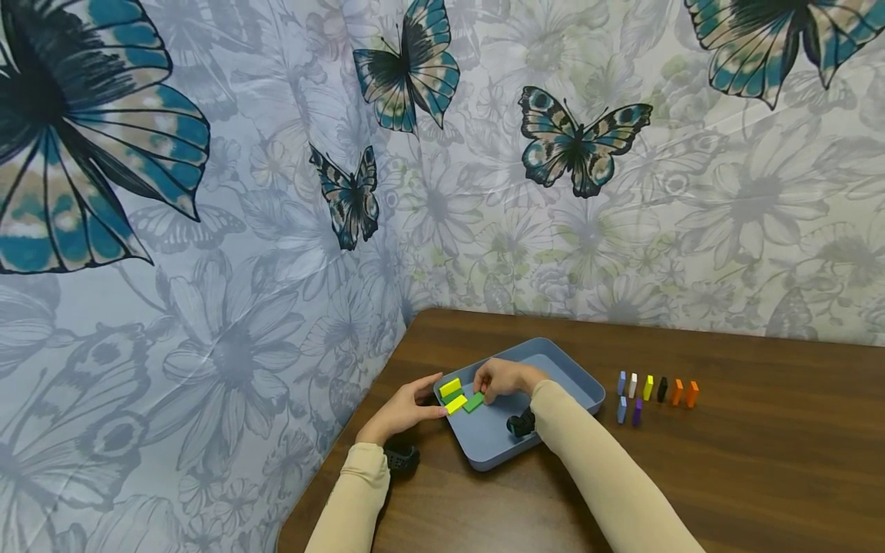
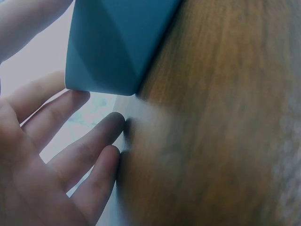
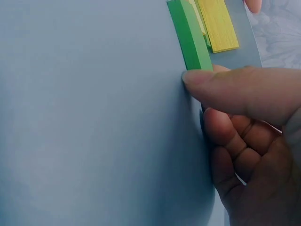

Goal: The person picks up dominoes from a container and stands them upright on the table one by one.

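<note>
A blue-grey tray (image 1: 484,453) lies on the table. My right hand (image 1: 503,378) reaches into it and pinches one end of a green block (image 3: 190,37) between thumb and fingers. Beside that block, toward the tray's left corner, lie a yellow block (image 1: 456,405), another yellow block (image 1: 450,386) and a second green block (image 1: 452,397), close together. My left hand (image 1: 404,408) is at the tray's left corner, its fingers spread and fairly straight. In the left wrist view, fingertips (image 2: 77,95) touch the tray's edge.
To the right of the tray, several small blocks stand upright on the brown table (image 1: 760,445): blue, white, yellow (image 1: 648,387), black (image 1: 662,389) and orange ones (image 1: 692,394) behind, a blue and a purple one (image 1: 637,412) in front. Butterfly-patterned fabric walls border the table.
</note>
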Motion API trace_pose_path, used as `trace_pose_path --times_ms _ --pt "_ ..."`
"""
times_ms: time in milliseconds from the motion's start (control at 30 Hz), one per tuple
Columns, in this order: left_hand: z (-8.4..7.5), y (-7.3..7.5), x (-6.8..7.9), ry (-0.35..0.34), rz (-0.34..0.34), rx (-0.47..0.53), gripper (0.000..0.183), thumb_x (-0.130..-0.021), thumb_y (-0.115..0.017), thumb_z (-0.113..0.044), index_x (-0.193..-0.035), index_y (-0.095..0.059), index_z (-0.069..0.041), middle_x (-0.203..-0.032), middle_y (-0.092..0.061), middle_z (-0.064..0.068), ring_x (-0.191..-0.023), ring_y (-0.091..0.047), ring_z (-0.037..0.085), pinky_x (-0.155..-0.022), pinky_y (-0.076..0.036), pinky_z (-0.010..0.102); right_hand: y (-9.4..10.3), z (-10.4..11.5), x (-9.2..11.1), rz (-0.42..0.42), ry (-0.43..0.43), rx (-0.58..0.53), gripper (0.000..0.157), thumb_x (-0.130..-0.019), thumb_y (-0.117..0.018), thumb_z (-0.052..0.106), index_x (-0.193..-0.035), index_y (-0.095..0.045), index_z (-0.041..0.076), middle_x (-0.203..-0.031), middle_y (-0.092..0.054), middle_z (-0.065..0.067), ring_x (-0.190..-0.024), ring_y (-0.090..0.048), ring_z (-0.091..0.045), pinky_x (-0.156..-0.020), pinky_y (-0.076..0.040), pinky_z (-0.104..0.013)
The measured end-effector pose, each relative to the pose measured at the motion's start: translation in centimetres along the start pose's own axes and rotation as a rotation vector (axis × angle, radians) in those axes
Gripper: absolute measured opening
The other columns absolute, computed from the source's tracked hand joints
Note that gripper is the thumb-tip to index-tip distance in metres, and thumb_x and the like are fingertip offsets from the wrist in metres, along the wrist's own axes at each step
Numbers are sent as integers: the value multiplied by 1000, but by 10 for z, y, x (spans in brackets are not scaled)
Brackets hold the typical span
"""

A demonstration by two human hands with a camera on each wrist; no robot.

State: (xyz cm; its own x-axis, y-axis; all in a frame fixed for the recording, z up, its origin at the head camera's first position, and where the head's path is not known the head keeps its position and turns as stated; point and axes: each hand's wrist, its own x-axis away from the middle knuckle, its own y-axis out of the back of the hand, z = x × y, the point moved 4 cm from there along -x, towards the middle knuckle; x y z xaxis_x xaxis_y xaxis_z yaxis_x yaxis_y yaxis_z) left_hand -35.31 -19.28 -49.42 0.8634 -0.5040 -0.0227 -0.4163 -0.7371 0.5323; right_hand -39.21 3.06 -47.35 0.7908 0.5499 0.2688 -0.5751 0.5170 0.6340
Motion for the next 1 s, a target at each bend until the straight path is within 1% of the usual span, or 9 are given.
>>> trace_pose_path --times_ms 200,400,533,700,833,1000 --pt "-1 -2 -1 -12 -3 -5 72 -92 -75 -26 -153 -42 -9 -155 -43 20 -136 -47 46 -106 -45 58 1 1 0 6 2 45 16 -84 -74 -7 -94 -70 5 -83 -58 1 -78 -49 -13 -70 -43 -23" --pt "-2 -4 -3 -10 -10 -9 72 -91 -75 -27 -153 -43 -10 -154 -44 19 -135 -48 45 -107 -45 56 4 3 2 5 -4 63 14 -84 -75 -5 -91 -70 6 -82 -58 1 -77 -50 -13 -68 -43 -22" --pt "-3 -3 -2 -12 -11 -12 72 -91 -76 -27 -153 -43 -10 -154 -45 19 -134 -50 45 -105 -47 56 8 7 5 7 13 83 14 -83 -74 -6 -90 -71 6 -82 -62 -1 -76 -52 -13 -68 -46 -23" --pt "-3 -3 -2 -8 -10 0 72 -91 -75 -25 -153 -42 -9 -154 -44 19 -135 -49 45 -105 -46 57 14 13 10 -6 50 93 11 -86 -72 -4 -93 -71 5 -86 -67 -5 -76 -56 -13 -70 -49 -24" --pt "-2 -4 -2 -10 -6 12 72 -92 -74 -23 -153 -41 -8 -154 -44 20 -135 -48 45 -105 -46 58 17 18 16 -17 78 104 11 -88 -70 -1 -97 -72 5 -88 -69 -4 -78 -59 -12 -73 -51 -25" --pt "1 -1 0 -3 0 4 74 -91 -75 -29 -154 -41 -10 -153 -45 19 -135 -49 43 -104 -47 55 26 26 29 -60 100 87 13 -91 -66 -1 -102 -72 5 -91 -70 -4 -81 -64 -14 -75 -54 -29"
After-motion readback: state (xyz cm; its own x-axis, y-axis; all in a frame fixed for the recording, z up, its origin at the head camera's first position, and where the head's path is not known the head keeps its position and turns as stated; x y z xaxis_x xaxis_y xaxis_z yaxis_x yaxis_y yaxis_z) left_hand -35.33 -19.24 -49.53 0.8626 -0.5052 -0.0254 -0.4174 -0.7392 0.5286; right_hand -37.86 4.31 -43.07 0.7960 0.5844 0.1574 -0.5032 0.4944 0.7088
